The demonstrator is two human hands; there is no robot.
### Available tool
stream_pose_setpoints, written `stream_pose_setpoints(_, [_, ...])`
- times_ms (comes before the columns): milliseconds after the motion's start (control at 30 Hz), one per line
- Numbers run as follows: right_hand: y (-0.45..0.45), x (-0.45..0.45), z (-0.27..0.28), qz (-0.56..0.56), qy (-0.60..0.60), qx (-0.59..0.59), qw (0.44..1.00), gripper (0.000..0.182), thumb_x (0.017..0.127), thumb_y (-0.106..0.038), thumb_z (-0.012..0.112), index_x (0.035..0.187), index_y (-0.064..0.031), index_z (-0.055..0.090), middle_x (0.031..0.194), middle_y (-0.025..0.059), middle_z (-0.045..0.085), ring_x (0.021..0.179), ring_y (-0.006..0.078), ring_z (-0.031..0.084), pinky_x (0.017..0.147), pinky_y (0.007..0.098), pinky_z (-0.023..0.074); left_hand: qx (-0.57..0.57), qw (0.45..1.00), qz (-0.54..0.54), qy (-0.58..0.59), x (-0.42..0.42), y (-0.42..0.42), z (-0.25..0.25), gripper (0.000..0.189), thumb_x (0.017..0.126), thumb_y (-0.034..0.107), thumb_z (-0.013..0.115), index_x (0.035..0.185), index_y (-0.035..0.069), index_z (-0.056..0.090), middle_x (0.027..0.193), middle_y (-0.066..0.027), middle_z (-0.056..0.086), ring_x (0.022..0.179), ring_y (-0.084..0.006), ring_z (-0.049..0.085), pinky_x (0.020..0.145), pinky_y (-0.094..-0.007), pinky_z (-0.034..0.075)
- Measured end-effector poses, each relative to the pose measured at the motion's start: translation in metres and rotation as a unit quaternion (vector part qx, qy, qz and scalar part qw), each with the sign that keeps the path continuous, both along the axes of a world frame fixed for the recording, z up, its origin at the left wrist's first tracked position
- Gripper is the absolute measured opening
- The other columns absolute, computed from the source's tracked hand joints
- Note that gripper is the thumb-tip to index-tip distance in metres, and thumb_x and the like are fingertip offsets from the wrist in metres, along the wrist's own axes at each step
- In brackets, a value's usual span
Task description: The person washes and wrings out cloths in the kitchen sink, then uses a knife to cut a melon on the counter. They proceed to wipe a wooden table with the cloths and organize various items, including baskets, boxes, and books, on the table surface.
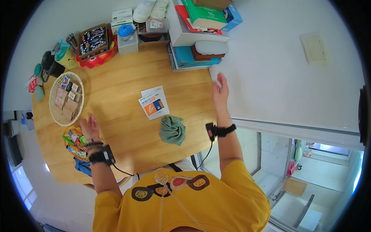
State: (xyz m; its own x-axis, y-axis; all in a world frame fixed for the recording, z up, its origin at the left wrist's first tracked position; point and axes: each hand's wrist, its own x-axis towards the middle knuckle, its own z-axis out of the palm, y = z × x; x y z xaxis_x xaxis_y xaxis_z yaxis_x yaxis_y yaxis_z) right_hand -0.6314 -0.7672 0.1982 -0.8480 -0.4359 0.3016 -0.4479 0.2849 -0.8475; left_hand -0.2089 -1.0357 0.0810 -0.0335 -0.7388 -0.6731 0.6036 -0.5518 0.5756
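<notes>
My left hand (90, 127) hovers with fingers apart and nothing in it, beside a small wicker basket (68, 136) of packets and tubes and just below a larger woven basket (82, 100) of small boxes. Over the right edge of the wooden table (121, 95), my right hand (221, 94) is raised, fingers slightly curled and holding nothing. Between the hands, a crumpled green cloth (173, 130) lies on the table. Just above it, a printed leaflet or card (151, 105) overlaps white paper (164, 100). Both wrists wear black straps with small wired devices.
Along the back stand a red tray (92, 62) under a cardboard box of packets, a white box (128, 45), and stacked books (185, 59) with a glasses case (211, 47). A yellow-green cup (67, 58) and a black jug (52, 65) are at back left. A white wall borders the right.
</notes>
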Motion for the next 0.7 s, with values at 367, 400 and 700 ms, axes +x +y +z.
stream_pose_setpoints(367, [-0.076, -0.127, 0.003, -0.05, 0.103, 0.13, 0.985, 0.053, 0.078, -0.034, 0.055, 0.112, 0.0043, 0.045, 0.1, 0.0226, 0.048, 0.091, 0.0354, 0.047, 0.081, 0.0401, 0.0384, -0.06, 0.965, -0.254, 0.006, -0.125, 0.111, 0.075, 0.029, 0.084, 0.02, 0.051, 0.108, 0.004, 0.049, 0.085, -0.0059, 0.055, 0.073, -0.0124, 0.052, 0.064, -0.0213, 0.043])
stream_pose_setpoints(400, [-0.075, -0.124, -0.002, -0.06, 0.118, 0.13, 0.983, 0.053, 0.078, -0.035, 0.055, 0.112, 0.0045, 0.045, 0.101, 0.0232, 0.048, 0.093, 0.036, 0.046, 0.083, 0.0402, 0.0375, -0.068, 0.952, -0.299, -0.025, -0.157, 0.111, 0.093, 0.03, 0.084, 0.021, 0.051, 0.108, 0.004, 0.049, 0.085, -0.0045, 0.055, 0.073, -0.0117, 0.052, 0.065, -0.0206, 0.042])
stream_pose_setpoints(700, [-0.075, -0.134, -0.006, -0.041, 0.104, 0.144, 0.983, 0.057, 0.074, -0.038, 0.057, 0.115, 0.001, 0.045, 0.116, 0.0249, 0.039, 0.109, 0.04, 0.036, 0.092, 0.0446, 0.0302, -0.284, 0.904, -0.283, -0.147, -0.365, 0.08, 0.084, 0.054, 0.081, 0.034, 0.056, 0.119, 0.001, 0.038, 0.097, -0.0088, 0.053, 0.087, -0.0133, 0.05, 0.072, -0.0236, 0.04])
